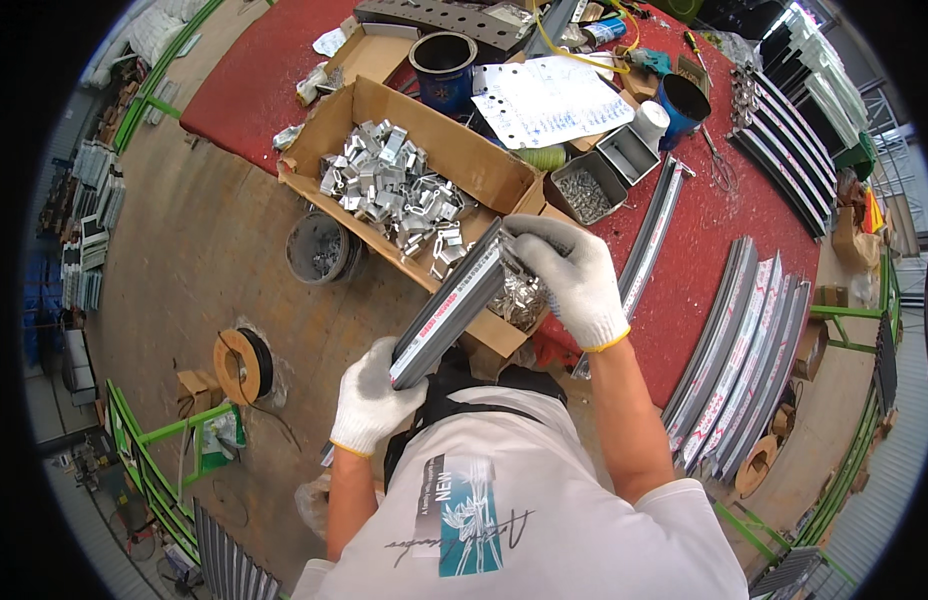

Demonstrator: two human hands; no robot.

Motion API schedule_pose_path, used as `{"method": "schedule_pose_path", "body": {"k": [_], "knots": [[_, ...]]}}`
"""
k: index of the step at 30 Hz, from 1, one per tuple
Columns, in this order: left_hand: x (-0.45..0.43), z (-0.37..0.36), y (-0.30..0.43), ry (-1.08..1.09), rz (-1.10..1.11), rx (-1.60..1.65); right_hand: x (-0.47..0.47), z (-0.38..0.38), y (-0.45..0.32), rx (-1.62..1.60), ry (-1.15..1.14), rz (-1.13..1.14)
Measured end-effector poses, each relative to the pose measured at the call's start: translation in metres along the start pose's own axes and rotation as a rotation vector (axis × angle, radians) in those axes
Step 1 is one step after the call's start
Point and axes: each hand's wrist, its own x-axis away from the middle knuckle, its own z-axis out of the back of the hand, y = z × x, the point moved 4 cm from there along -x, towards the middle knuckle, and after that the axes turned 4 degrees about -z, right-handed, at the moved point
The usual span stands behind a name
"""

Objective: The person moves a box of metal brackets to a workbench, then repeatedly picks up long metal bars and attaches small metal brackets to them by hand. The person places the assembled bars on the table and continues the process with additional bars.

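Observation:
A dark grey metal profile [450, 307] with a printed protective film strip slants across in front of my body. My left hand [378, 394], in a white knit glove with a grey palm, grips its lower end. At the upper end my gloved right hand [565, 274] has its thumb and fingers closed around the profile's tip, where a small metal piece partly shows; the fingers hide most of it. Just beyond lies a cardboard box [464, 142] of silvery metal brackets [396, 184]. Below my right hand, small shiny metal parts [520, 300] fill another cardboard box.
On the red-covered table [704, 210] lie more profiles [741, 360], scissors [723, 169], a tin of screws [584, 191], a paper sheet [550, 101] and blue cans [443, 71]. A bucket [321, 247] and a cable spool [239, 366] stand at left.

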Motion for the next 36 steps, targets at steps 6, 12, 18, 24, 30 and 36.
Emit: {"method": "schedule_pose_path", "body": {"k": [6, 12, 18, 24, 30, 36], "knots": [[0.0, 0.004, -0.004, 0.011, -0.055, -0.077, -0.009, 0.004, 0.011, -0.153, -0.073, -0.087], [0.0, 0.0, -0.005, -0.059, -0.088, -0.038, -0.017, 0.007, 0.016, -0.094, -0.146, -0.087], [-0.005, -0.009, 0.004, -0.115, -0.094, 0.09, -0.009, 0.008, 0.029, -0.249, -0.236, -0.134], [-0.011, -0.015, 0.004, -0.115, -0.073, 0.023, -0.005, 0.056, 0.059, 0.436, 0.068, -0.006], [-0.009, -0.009, -0.004, -0.121, 0.011, 0.087, 0.018, 0.086, 0.126, 1.064, 0.004, -0.027], [-0.005, -0.01, -0.006, -0.107, 0.007, 0.001, 0.034, 0.106, 0.144, 1.133, 0.146, -0.172]]}}
